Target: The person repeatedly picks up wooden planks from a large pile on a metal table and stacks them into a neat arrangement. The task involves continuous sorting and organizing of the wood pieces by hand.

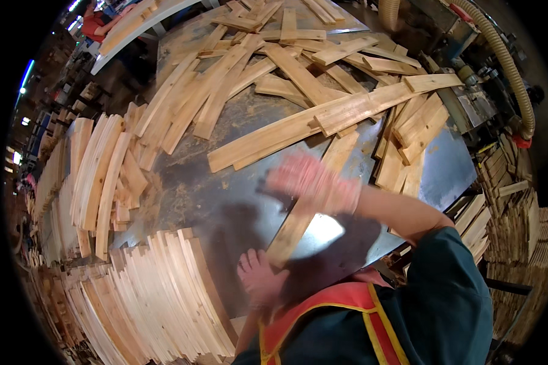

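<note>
My right hand [313, 182] wears a pink glove and is blurred by motion. Its fingers stretch out flat to the left, over a pale wooden plank [298, 222] that lies diagonally on the grey metal table [225, 201]. My left hand [259, 277], also gloved, rests flat on the table with its fingers pointing away from me, beside the near end of that plank. Whether it touches the plank I cannot tell. Neither hand grips anything.
A neat stack of slats [164, 292] lies at my near left and more curved stacks [97, 170] further left. Loose planks [274, 73] cover the far table. A ribbed hose [505, 61] runs at the right above board piles [517, 225]. A person in red [94, 24] stands far left.
</note>
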A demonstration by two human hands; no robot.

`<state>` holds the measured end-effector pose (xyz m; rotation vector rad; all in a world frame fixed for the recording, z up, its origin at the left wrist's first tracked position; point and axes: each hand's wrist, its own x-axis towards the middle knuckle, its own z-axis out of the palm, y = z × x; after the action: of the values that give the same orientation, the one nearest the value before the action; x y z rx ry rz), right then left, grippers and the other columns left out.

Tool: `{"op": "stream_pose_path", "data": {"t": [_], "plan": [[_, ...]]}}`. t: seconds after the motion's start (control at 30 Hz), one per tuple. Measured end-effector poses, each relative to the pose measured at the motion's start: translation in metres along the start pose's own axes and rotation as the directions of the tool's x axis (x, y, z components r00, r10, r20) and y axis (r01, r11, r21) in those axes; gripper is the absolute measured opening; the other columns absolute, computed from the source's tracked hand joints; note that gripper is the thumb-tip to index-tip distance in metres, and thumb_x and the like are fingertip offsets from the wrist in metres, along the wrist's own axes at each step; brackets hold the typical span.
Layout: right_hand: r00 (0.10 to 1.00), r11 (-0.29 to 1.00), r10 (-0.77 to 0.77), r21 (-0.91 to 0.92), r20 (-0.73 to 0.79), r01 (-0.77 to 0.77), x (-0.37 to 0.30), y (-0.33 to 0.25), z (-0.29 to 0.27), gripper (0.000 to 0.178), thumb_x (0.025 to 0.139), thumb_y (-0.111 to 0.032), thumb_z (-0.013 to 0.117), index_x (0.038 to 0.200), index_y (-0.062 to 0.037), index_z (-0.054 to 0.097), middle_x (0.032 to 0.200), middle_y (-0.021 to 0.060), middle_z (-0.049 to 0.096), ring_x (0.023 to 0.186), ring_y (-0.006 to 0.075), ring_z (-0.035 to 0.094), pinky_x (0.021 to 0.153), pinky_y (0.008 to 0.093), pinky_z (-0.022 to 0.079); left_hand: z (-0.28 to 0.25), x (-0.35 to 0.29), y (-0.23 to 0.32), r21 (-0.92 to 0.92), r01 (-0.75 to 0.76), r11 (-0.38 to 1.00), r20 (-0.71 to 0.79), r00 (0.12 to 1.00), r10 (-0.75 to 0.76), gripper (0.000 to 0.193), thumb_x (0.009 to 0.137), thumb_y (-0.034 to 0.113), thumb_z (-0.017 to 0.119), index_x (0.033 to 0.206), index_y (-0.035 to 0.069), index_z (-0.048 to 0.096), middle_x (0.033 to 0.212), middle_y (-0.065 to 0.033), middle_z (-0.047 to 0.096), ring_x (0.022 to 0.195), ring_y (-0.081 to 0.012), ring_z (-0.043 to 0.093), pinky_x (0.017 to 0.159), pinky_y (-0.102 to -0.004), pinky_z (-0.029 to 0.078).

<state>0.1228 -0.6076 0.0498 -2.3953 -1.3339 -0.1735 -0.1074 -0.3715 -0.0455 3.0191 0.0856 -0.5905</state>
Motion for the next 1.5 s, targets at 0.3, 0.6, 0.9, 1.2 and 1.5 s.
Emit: {"op": "stream_pose_path", "data": {"t": [0.3, 0.6, 0.9, 1.2, 1.5], "plan": [[0.747, 0.690, 0.655, -0.493, 0.116, -0.529, -0.086, 0.240, -0.062, 0.079, 0.073, -0.037, 0.091, 0.143, -0.0155, 0.061, 0.136, 0.0145, 0.069, 0.130, 0.0362, 0.064, 0.110, 0.0510, 0.048, -0.011, 0.066, 0.038, -0.130, -0.159, 0.979, -0.069, 0.986, 0.151, 0.084, 0.074, 0.040, 0.085, 0.147, 0.012, 0.054, 0.128, -0.0161, 0.064, 0.116, -0.0393, 0.063, 0.097, -0.0502, 0.052], [0.525, 0.549, 0.769, 0.044, 0.366, -0.835, -0.015, 0.069, -0.084, 0.087, 0.082, -0.074, 0.071, 0.137, -0.0077, 0.059, 0.097, 0.0191, 0.073, 0.087, 0.0322, 0.075, 0.077, 0.0422, 0.060, 0.023, -0.091, -0.123, -0.977, 0.191, -0.089, 0.180, 0.977, 0.118, 0.074, 0.084, 0.010, 0.078, 0.153, 0.003, 0.052, 0.129, -0.0117, 0.067, 0.110, -0.0258, 0.066, 0.098, -0.0395, 0.053], [0.623, 0.232, 0.529, 0.607, 0.577, -0.760, 0.021, -0.128, 0.193, 0.065, 0.095, -0.066, 0.061, 0.112, -0.0050, 0.076, 0.096, 0.0194, 0.076, 0.090, 0.0326, 0.074, 0.085, 0.0444, 0.060, 0.034, -0.197, -0.115, -0.885, 0.249, 0.393, 0.255, 0.966, -0.038, 0.061, 0.093, 0.026, 0.067, 0.149, 0.007, 0.054, 0.141, -0.0156, 0.059, 0.128, -0.0360, 0.056, 0.110, -0.0508, 0.045], [0.779, 0.718, 0.166, 0.467, 0.605, -0.516, 0.089, -0.183, 0.175, 0.084, 0.082, -0.053, 0.075, 0.144, 0.0002, 0.054, 0.126, 0.0282, 0.070, 0.119, 0.0409, 0.068, 0.103, 0.0456, 0.052, 0.116, -0.187, -0.156, 0.096, 0.283, 0.954, -0.411, 0.884, -0.221, 0.061, 0.099, 0.038, 0.059, 0.153, 0.011, 0.051, 0.153, -0.0184, 0.050, 0.144, -0.0448, 0.046, 0.118, -0.0586, 0.038], [0.879, 0.698, 0.464, -0.654, 0.105, -0.290, 0.059, 0.089, 0.075, 0.067, 0.089, -0.025, 0.074, 0.152, -0.0227, 0.052, 0.147, 0.0178, 0.059, 0.147, 0.0368, 0.047, 0.117, 0.0568, 0.033, 0.087, -0.146, -0.101, -0.094, 0.069, 0.993, -0.505, 0.856, -0.108, 0.077, 0.089, 0.041, 0.069, 0.155, 0.007, 0.048, 0.151, -0.0181, 0.052, 0.141, -0.0431, 0.050, 0.110, -0.0559, 0.047]]}}
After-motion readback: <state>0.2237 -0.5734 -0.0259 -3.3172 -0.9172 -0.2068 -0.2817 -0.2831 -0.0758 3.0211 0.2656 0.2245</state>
